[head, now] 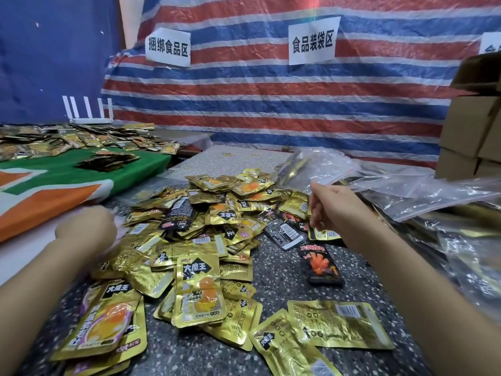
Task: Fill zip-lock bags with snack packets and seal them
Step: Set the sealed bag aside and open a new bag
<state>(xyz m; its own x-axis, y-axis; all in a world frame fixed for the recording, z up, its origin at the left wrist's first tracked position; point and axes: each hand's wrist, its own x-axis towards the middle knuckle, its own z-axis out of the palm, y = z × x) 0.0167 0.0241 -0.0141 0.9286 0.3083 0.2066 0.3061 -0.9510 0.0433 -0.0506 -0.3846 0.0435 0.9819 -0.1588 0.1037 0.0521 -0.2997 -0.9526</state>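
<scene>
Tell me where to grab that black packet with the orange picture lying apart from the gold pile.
Pinch the black packet by its near short end, coming from above on the person's side. It lies flat and alone on the speckled table, clear of the gold pile, so that edge is probably free.

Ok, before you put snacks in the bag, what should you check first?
1. Right hand holds the zip-lock bag by its strip: ok.
2. Bag mouth open: cannot tell.
3. Left hand has a packet: cannot tell, it is blurred.
4. Pile of gold packets lies between the hands: ok.
5. Black packet kept apart from the gold ones: not ok, some black ones lie in the pile.
</scene>
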